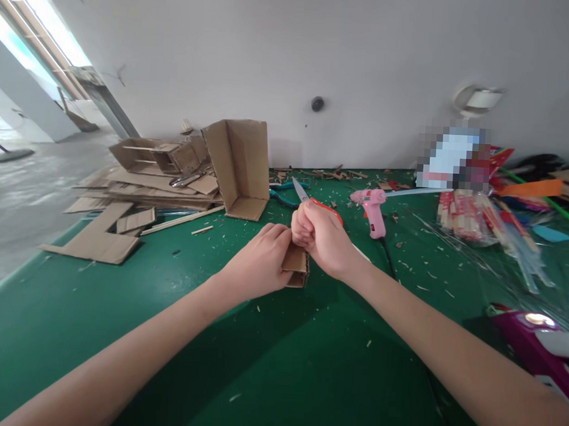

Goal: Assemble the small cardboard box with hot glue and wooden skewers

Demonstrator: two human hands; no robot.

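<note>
My left hand [258, 262] is closed around a small piece of brown cardboard [295, 267], held just above the green table [210, 362]. My right hand [324, 240] is clenched in a fist on orange-handled scissors [309, 198]. Their blades point up and away to the left. The two hands touch each other over the cardboard. Most of the cardboard is hidden behind my fingers.
A pile of cardboard sheets and an open box [239, 166] lies at the back left. A pink glue gun [373, 208] with a black cord lies right of my hands. Teal pliers [280, 194] lie behind. Wrapped wooden sticks [470, 213] and a purple device [539, 347] lie at the right.
</note>
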